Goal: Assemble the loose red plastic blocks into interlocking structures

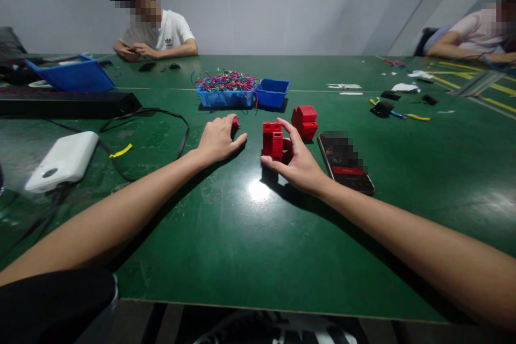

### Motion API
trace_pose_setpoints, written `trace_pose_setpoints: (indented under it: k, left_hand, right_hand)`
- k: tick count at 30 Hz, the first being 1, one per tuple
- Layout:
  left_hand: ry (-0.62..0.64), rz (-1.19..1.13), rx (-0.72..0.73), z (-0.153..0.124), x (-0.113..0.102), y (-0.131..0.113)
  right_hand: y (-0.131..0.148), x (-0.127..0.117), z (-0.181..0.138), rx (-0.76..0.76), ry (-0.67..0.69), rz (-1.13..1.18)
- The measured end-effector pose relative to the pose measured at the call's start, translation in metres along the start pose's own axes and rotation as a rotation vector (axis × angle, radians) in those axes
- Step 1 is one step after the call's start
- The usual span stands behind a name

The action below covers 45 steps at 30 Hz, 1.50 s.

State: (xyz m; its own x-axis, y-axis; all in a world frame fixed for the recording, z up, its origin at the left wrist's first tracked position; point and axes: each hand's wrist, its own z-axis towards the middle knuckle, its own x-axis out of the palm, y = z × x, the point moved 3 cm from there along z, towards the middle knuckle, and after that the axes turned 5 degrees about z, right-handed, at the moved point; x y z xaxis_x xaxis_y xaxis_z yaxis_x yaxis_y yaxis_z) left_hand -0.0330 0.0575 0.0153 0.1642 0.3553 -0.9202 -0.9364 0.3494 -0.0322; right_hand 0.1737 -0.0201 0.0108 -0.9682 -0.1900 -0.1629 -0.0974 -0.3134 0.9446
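My right hand [297, 162] grips a red plastic block [273, 140] standing on the green table [250, 236], thumb in front and index finger over its top. My left hand [218, 140] rests on the table to the left with fingers curled around a small red part [235, 124]. A second red block [305, 121] stands just behind my right hand. Beyond both hands a blue tray [226, 98] holds a heap of coloured wires, joined to an empty blue bin [273, 93].
A phone [345, 163] lies right of my right hand. A white power bank [62, 160] with black cables and a yellow tie [121, 151] sits at left, with a blue box [72, 76] behind. Two other people sit at the far left and far right.
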Motion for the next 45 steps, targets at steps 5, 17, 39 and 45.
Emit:
trace_pose_setpoints:
  k: [5,17,39,45]
  left_hand:
    - [-0.119,-0.247,0.298,-0.009,0.003,-0.020]
    - [-0.094,-0.157,0.263,-0.008,-0.001,-0.021]
    - [-0.230,-0.436,0.758,-0.013,-0.004,-0.019]
    - [-0.244,-0.390,0.727,-0.015,-0.004,-0.023]
  right_hand:
    - [0.002,-0.001,-0.001,-0.061,-0.034,-0.094]
    - [0.006,0.000,-0.002,-0.088,-0.012,-0.116]
    - [0.008,0.002,-0.003,-0.061,0.002,-0.163]
    - [0.007,0.001,-0.002,-0.038,0.018,-0.130]
